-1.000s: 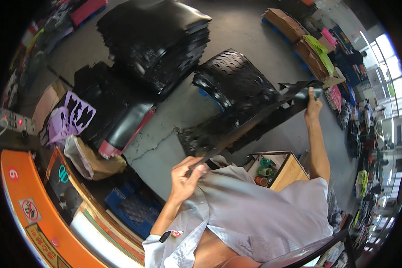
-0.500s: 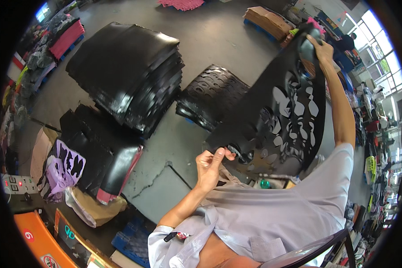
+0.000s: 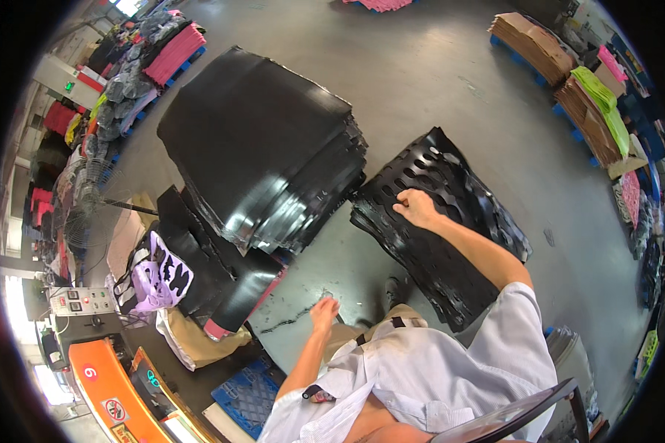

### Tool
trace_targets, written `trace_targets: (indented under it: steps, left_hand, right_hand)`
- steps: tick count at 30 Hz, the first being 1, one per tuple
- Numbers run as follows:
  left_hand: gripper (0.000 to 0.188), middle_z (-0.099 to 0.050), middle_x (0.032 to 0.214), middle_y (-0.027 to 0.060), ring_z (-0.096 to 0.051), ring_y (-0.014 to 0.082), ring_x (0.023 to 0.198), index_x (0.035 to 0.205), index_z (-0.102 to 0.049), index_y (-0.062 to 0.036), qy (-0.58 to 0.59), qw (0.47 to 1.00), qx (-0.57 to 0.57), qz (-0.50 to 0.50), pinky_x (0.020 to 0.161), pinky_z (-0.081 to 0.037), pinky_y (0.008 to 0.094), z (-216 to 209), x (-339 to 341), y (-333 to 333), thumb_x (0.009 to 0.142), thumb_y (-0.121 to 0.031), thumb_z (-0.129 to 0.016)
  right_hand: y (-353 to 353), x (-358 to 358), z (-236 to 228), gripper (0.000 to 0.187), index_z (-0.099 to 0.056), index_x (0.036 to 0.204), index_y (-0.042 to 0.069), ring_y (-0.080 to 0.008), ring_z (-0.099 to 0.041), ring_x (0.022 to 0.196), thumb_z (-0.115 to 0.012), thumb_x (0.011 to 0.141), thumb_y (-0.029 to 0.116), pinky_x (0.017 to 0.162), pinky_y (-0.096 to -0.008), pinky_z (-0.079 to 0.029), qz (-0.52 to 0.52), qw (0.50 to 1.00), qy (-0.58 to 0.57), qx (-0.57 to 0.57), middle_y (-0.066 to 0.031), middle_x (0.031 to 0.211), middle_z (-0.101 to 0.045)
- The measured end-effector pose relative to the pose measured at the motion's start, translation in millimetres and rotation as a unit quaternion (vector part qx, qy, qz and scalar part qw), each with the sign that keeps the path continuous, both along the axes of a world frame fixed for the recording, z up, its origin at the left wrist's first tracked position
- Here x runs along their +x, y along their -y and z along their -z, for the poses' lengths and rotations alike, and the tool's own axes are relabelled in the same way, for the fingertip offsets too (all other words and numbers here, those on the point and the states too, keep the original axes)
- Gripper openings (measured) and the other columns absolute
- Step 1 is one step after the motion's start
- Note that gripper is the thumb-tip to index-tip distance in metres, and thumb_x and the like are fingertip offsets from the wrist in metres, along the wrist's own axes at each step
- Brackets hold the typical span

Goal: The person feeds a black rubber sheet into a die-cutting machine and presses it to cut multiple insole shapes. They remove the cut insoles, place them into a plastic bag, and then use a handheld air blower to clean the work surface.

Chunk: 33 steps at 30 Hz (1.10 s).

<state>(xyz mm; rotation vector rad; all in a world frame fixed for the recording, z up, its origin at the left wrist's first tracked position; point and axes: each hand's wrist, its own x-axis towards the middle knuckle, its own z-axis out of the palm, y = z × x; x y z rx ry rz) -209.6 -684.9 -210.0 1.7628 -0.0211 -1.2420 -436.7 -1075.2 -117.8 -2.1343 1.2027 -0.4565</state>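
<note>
My right hand point(image 3: 419, 209) is over a pile of black cut-out sheets point(image 3: 451, 255), its fingers curled in. I see no sheet between those fingers; whether they touch the top one is unclear. The top sheet has rows of oval holes and lies flat, with wavy, glossy edges. Lower down, my left hand point(image 3: 324, 314) is in front of my body, fingers closed with nothing visible in them. To the left of the cut-out pile stands a tall stack of uncut black sheets point(image 3: 266, 125), with uneven layered edges.
More black sheets point(image 3: 210, 273), one rolled over a pink edge, lie at the left beside a purple bag point(image 3: 159, 277). Nearby are an orange machine panel point(image 3: 107, 387), a blue pallet point(image 3: 245, 399) and a fan point(image 3: 89, 203). Brown sheet stacks point(image 3: 532, 44) stand far right.
The holed black sheet I held stretched between both hands now lies on the pile. Both hands have let go; my right arm came down and inward, my left hand lower. The view shifted.
</note>
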Motion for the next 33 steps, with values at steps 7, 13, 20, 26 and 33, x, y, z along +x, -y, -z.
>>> trace_targets:
  steps: [7, 13, 20, 26, 33]
  left_hand:
    - [0.027, -0.076, 0.104, 0.0142, -0.074, 0.0249, 0.089, 0.122, -0.067, 0.0017, 0.008, 0.99, 0.05, -0.129, 0.078, -0.061, 0.0375, 1, 41, -71, 0.102, -0.017, -0.064]
    - [0.031, -0.076, 0.105, 0.0162, -0.075, 0.0241, 0.089, 0.123, -0.067, 0.0033, -0.037, 0.989, -0.05, -0.132, 0.076, -0.062, 0.0352, 9, 88, -11, 0.102, -0.02, -0.067]
    - [0.028, -0.076, 0.106, 0.0153, -0.075, 0.0233, 0.09, 0.124, -0.067, 0.0023, 0.007, 0.988, -0.06, -0.142, 0.077, -0.061, 0.0329, -26, 164, 7, 0.103, -0.016, -0.064]
    - [0.028, -0.076, 0.107, 0.0152, -0.075, 0.0235, 0.091, 0.125, -0.067, 0.0013, 0.001, 0.986, -0.063, -0.154, 0.08, -0.061, 0.0336, -39, 202, 50, 0.103, -0.017, -0.065]
    - [0.039, -0.073, 0.117, 0.0139, -0.071, 0.0244, 0.108, 0.131, -0.065, -0.0004, -0.067, 0.981, -0.183, 0.004, 0.095, -0.058, 0.038, -93, 216, 193, 0.105, -0.029, -0.064]
  right_hand:
    - [84, 138, -24, 0.04, -0.074, 0.112, 0.001, -0.0349, -0.068, 0.108, -0.073, 0.093, 0.035, 0.097, -0.0433, -0.053, 0.023, 0.999, 0.035, -0.025, -0.0167, 0.111, -0.074]
    - [178, 223, -28, 0.07, -0.062, 0.126, -0.005, -0.0422, -0.055, 0.126, -0.068, 0.092, 0.056, 0.107, -0.0497, -0.047, 0.044, 0.979, -0.105, -0.168, -0.0234, 0.133, -0.061]
    - [230, 259, -14, 0.084, -0.059, 0.134, -0.006, -0.0416, -0.05, 0.135, -0.068, 0.089, 0.065, 0.112, -0.0495, -0.043, 0.106, 0.978, -0.177, -0.02, -0.0252, 0.139, -0.058]
    - [265, 277, -41, 0.065, -0.074, 0.11, 0.001, -0.0391, -0.069, 0.113, -0.083, 0.078, 0.057, 0.095, -0.0475, -0.055, 0.122, 0.951, -0.273, -0.084, -0.0199, 0.112, -0.075]
    - [301, 309, -100, 0.044, -0.067, 0.084, -0.007, -0.0206, -0.061, 0.068, -0.076, 0.088, 0.036, 0.057, -0.0398, -0.05, -0.018, 0.955, -0.205, 0.215, -0.0061, 0.073, -0.059]
